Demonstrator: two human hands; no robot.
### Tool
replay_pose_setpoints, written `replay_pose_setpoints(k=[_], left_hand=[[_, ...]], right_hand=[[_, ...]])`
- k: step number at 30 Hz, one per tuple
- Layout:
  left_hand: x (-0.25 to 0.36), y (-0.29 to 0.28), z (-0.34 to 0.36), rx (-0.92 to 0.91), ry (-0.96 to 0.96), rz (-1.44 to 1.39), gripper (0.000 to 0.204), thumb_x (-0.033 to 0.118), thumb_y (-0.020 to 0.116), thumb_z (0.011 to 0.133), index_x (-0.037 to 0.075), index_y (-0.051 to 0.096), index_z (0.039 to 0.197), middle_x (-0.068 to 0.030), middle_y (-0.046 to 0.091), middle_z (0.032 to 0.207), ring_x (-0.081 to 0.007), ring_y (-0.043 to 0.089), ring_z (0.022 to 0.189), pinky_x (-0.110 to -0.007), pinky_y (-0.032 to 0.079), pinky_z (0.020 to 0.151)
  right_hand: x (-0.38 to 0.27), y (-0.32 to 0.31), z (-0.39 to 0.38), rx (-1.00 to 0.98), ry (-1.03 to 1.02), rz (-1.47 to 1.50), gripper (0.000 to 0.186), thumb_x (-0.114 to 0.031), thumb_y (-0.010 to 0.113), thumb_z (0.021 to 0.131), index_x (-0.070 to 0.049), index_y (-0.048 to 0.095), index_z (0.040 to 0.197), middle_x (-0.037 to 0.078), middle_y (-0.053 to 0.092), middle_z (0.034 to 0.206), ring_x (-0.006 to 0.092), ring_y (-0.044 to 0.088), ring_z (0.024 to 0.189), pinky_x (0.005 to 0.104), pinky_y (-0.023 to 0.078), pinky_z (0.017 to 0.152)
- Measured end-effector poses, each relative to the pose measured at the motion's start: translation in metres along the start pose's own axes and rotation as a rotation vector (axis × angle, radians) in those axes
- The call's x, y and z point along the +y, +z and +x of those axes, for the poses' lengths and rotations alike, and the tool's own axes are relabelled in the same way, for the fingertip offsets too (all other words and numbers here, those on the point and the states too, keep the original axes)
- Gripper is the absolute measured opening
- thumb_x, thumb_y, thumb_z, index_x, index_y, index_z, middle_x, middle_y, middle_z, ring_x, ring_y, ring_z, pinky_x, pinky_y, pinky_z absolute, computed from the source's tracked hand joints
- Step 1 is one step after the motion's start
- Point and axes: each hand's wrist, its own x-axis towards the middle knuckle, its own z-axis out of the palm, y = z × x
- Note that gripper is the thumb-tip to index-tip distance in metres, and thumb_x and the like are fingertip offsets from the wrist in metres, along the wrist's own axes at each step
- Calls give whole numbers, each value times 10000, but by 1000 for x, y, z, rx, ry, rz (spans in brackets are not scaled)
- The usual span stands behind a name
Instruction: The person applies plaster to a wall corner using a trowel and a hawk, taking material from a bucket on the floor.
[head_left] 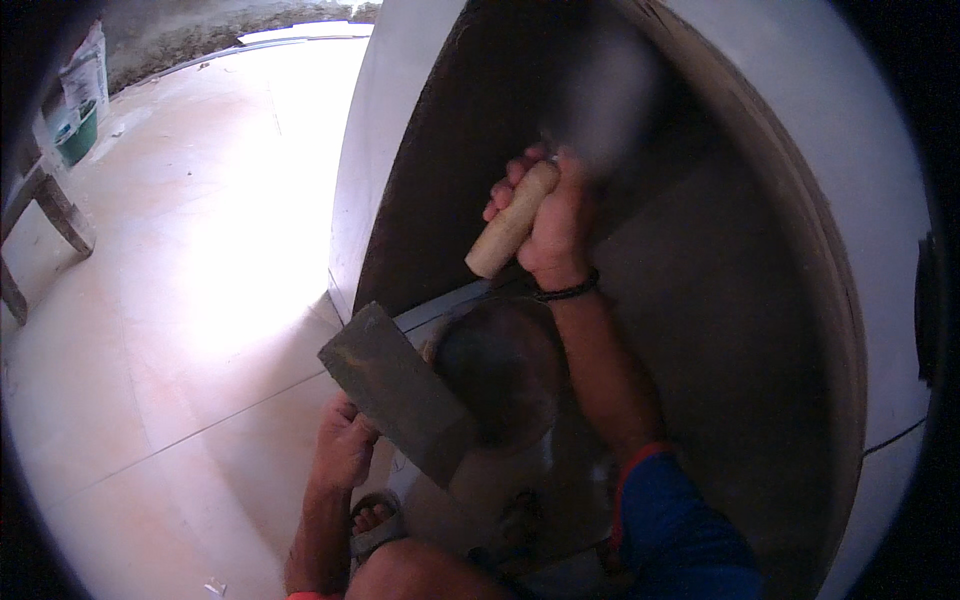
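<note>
Light floods my view from ten o'clock, burning the floor to featureless white, while the recess at three o'clock sinks into dim, murky shadow. Beyond my right fingers, the pale tool head at one o'clock is smeared by blur. The fisheye bends the white panel toward three o'clock, and blackness rounds off every corner.

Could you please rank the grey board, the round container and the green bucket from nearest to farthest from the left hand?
1. Grey board, held in the left hand.
2. Round container, right of the board.
3. Green bucket, far upper left.
</note>
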Motion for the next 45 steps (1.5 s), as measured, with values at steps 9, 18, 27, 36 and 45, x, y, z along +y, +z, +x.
replay_pose_setpoints(k=[9, 18, 27, 36, 45], left_hand=[[5, -31, -6, 83, 76, -66, 338, 241, 649, 888, 5, 571, 1117, -119, 644, 1069, -228, 628, 948, -370, 501, 820], [12, -36, -10, 232, 76, -80, 450, 247, 671, 870, 4, 489, 1202, -136, 609, 1124, -262, 621, 988, -398, 497, 852], [-5, -51, -8, 138, 159, -264, 399, 205, 653, 885, 3, 518, 1201, -110, 619, 1151, -222, 614, 1019, -375, 487, 885], [-2, -40, -7, 131, 155, -206, 383, 218, 630, 897, 20, 507, 1201, -116, 616, 1136, -250, 611, 1020, -414, 492, 873], [-2, -43, -8, 132, 129, -209, 351, 209, 611, 909, 12, 515, 1184, -127, 625, 1117, -245, 630, 989, -394, 509, 857]], right_hand=[[73, 15, -43, -152, -223, -314, 316, -386, 386, 953, -94, 482, 877, 46, 497, 680, 149, 531, 522, 329, 476, 494], [118, -33, -90, 8, -79, -170, 293, -353, 410, 982, -82, 485, 900, 32, 495, 679, 127, 497, 567, 274, 422, 520], [31, -22, -64, -155, -481, -619, 201, -244, 437, 959, -53, 475, 908, 32, 512, 725, 92, 483, 607, 249, 415, 567], [8, -14, -7, -90, -558, -681, 215, -266, 483, 984, -84, 517, 874, -31, 472, 648, 58, 434, 550, 232, 378, 489], [-10, -84, 60, 95, -457, -568, 267, -321, 464, 976, -76, 553, 921, 22, 558, 685, 114, 552, 543, 271, 472, 477]])
